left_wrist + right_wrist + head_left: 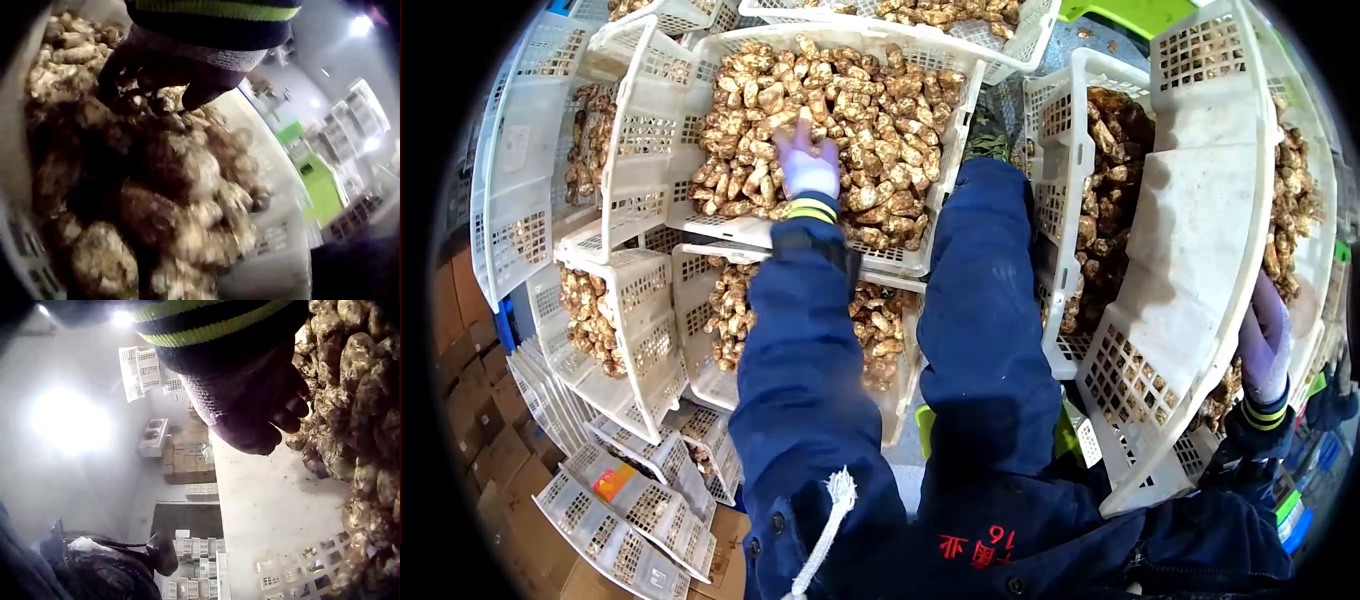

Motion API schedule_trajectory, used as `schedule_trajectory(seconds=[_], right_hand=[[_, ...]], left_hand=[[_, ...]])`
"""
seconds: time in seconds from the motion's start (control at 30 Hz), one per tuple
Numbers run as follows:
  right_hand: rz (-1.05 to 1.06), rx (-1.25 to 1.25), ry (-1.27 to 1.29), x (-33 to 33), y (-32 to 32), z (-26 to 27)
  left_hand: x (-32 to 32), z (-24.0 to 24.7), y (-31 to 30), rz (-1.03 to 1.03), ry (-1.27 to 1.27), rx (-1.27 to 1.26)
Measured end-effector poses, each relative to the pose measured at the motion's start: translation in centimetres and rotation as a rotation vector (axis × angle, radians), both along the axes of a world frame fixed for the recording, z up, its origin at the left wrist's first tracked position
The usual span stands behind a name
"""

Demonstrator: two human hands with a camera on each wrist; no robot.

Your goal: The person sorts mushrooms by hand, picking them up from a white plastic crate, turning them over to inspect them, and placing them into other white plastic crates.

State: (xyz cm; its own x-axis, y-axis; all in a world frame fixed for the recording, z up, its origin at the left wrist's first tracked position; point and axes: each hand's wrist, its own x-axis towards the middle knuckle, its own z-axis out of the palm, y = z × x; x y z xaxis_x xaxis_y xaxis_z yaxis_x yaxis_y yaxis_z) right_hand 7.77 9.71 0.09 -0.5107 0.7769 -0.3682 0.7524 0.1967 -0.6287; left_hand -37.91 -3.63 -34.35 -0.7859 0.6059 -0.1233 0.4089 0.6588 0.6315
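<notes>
My left hand (810, 165), in a thin purple glove, reaches into a white plastic crate (800, 30) heaped with stubby cream-and-brown mushrooms (890, 150). Its fingers spread over the heap in the head view. Up close, the left wrist view has the left fingers and thumb (200, 90) down among the mushrooms (103, 259), in shadow. At the far right my right hand (1266, 340), gloved too, extends its fingers along the mushrooms (1288, 215) in another crate (1250, 130). The right wrist view puts those fingertips (290, 419) at the heap's edge, beside the crate's pale wall (275, 500).
A tilted crate (515, 150) stands at the left, and more mushroom crates (625, 310) stand below it. A nearer crate (1080, 70) of darker mushrooms stands right of my knee (980, 250). Cardboard boxes (510, 450) lie lower left. Someone else's dark-gloved hand (1335, 385) shows far right.
</notes>
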Motion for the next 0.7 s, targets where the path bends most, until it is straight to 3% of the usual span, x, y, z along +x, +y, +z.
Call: schedule_trajectory(seconds=[0.03,0.07,0.1,0.17,0.2,0.27,0.33,0.4,0.43,0.47,0.53,0.6,0.63,0.7], right_hand=[[0.002,-0.018,-0.018,-0.2,0.0,0.3],[0.002,-0.034,-0.036,-0.2,0.1,0.5],[0.01,-0.002,-0.04,0.1,0.1,0.3],[-0.009,0.006,-0.02,0.1,-0.1,-0.1],[-0.013,0.011,-0.014,0.1,-0.1,-0.2],[-0.009,0.02,-0.006,1.0,0.2,-0.7],[-0.013,0.027,0.0,1.3,0.2,-0.7],[-0.036,-0.018,-0.019,0.2,0.0,0.1],[-0.058,-0.034,-0.044,-0.1,0.0,0.4],[-0.08,-0.054,-0.069,-0.4,-0.1,0.6],[-0.048,-0.015,-0.014,-0.8,-0.3,0.6],[-0.006,0.034,0.008,-0.6,-0.3,0.3],[0.005,0.006,-0.024,-0.4,0.0,0.6],[0.0,0.007,-0.02,0.0,-0.1,0.2]], left_hand=[[3.1,1.8,0.0,-0.125,0.141,-0.142],[4.9,0.6,-0.1,-0.316,0.327,-0.313],[8.4,7.0,-0.2,-0.366,0.229,-0.257],[11.3,8.7,-0.2,-0.671,0.267,-0.131],[12.2,7.2,-1.1,-0.743,0.15,0.099],[12.5,5.7,-1.5,-0.717,-0.136,0.137],[10.1,5.0,-0.7,-0.43,-0.437,-0.112],[7.0,3.0,-0.6,-0.37,-0.56,0.17],[4.6,2.6,-0.2,-0.36,-0.537,0.058],[3.3,3.8,0.1,-0.402,-0.317,0.135],[-2.6,2.2,-1.4,-0.19,-0.214,0.063],[-8.0,2.5,-4.4,0.04,-0.48,0.008],[-9.8,2.8,-6.3,0.065,-0.492,0.136],[-12.1,6.3,-8.0,0.273,-0.198,-0.118]])
